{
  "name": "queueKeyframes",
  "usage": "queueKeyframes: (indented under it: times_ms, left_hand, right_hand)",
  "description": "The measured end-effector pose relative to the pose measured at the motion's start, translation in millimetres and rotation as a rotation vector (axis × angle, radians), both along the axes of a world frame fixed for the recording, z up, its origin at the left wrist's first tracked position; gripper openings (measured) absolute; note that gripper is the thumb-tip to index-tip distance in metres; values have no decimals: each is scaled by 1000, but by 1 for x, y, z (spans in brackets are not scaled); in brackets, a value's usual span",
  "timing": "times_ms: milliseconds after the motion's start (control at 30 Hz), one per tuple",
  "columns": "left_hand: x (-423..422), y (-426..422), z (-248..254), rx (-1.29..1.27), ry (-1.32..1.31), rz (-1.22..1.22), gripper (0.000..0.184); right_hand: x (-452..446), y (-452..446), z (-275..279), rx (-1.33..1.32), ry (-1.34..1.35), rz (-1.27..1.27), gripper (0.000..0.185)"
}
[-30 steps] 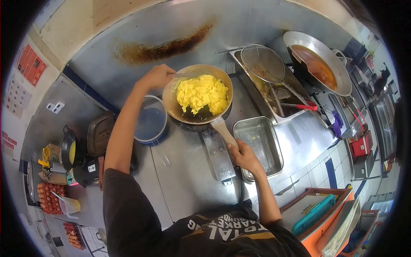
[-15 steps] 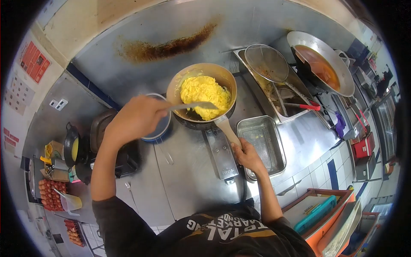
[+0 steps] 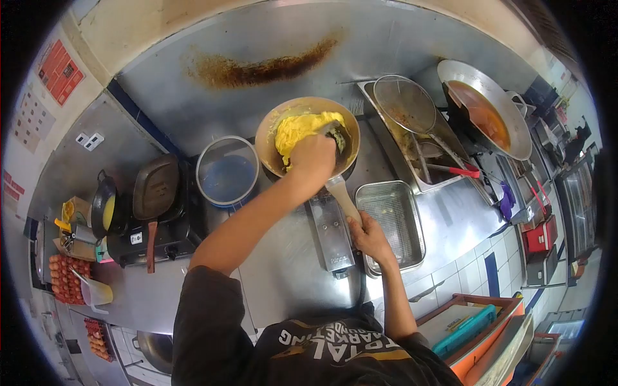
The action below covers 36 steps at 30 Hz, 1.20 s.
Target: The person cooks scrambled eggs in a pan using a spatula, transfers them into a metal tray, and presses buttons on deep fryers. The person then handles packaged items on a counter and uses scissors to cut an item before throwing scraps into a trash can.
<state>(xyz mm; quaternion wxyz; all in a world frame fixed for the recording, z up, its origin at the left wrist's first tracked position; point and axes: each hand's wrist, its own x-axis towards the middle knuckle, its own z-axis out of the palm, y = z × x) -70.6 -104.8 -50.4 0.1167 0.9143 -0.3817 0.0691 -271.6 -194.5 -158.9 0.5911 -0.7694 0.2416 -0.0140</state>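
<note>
Scrambled egg (image 3: pixel 299 128) lies heaped in the tan frying pan (image 3: pixel 265 154), mostly toward its left and back. My left hand (image 3: pixel 313 156) reaches over the pan, closed round a grey spatula (image 3: pixel 329 127) whose blade shows at the egg's right side. The hand hides the rest of the spatula and part of the egg. My right hand (image 3: pixel 371 235) is wrapped round the pan's pale handle (image 3: pixel 344 199). Beneath the pan, a portable stove (image 3: pixel 331 235) stands on the steel counter.
Left of the pan sits a strainer (image 3: pixel 227 143) over a blue container; beyond it a square grill pan (image 3: pixel 156 186) rests on a stove. At right are a wire basket (image 3: pixel 418 241), a tray with a skimmer (image 3: pixel 404 103) and red-handled tongs (image 3: pixel 465 171), and a wok of oil (image 3: pixel 479 112).
My left hand moved right and forward over the pan with the spatula, whose blade swung to the egg's far right. The egg has shifted leftward. My right hand keeps hold of the handle.
</note>
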Motion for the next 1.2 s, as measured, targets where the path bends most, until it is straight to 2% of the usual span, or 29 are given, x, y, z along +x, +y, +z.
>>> queueKeyframes:
  times_ms: [100,167,267,333,367,433,500,567,700,867,933,1067,1133,1200]
  left_hand:
    - [35,17,10,22,-75,0,18]
    - [33,45,44,74,-140,-44,17]
    - [8,94,105,130,-56,-132,15]
    - [-15,115,129,148,-4,-160,15]
    - [-24,123,134,231,19,-146,17]
    - [-33,130,127,317,36,-136,20]
    - [-30,128,91,352,48,-164,24]
    - [-25,110,50,336,-75,-114,17]
    - [12,72,-19,166,-118,-42,18]
    - [34,72,1,48,-75,24,25]
    - [49,96,35,210,35,-68,31]
    - [23,129,114,275,74,7,32]
    - [22,133,121,258,78,41,30]
    - [33,130,114,237,61,137,27]
  right_hand:
    - [0,-3,-7,-57,-9,-5,35]
    - [1,-5,-8,-82,-40,-7,35]
    - [-1,-4,-8,14,7,4,36]
    - [1,-6,-25,-152,-154,15,29]
    - [1,-7,-26,-139,-154,6,29]
    - [1,-7,-20,-148,-121,26,29]
    - [1,-6,-16,-138,-135,24,29]
    - [1,-7,-14,-136,-147,27,29]
    - [-1,-5,-7,-128,-122,27,31]
    - [-2,-4,-14,-101,-160,32,34]
    - [-1,-6,-14,-120,-111,38,35]
    - [-1,-6,-12,-162,-121,29,33]
    - [-2,-6,4,-134,-17,45,40]
    - [-2,-5,1,-138,-33,40,39]
